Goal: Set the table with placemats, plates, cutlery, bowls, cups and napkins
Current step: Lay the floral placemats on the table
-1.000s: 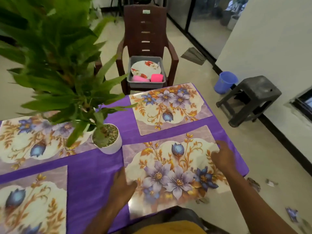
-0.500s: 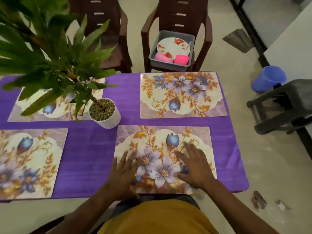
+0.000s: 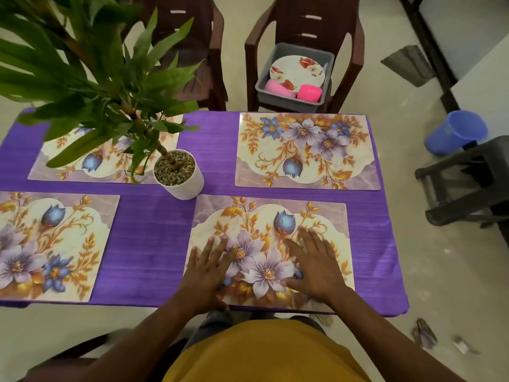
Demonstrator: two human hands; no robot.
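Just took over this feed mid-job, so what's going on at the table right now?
A person is setting a table covered in a purple tablecloth. Both the left hand and right hand lie flat, fingers spread, on the near-right floral placemat, pressing it down. Three more placemats are laid: near-left, far-left and far-right. A potted plant stands mid-table. The flowered plate and pink cups sit in a grey tub on the chair beyond.
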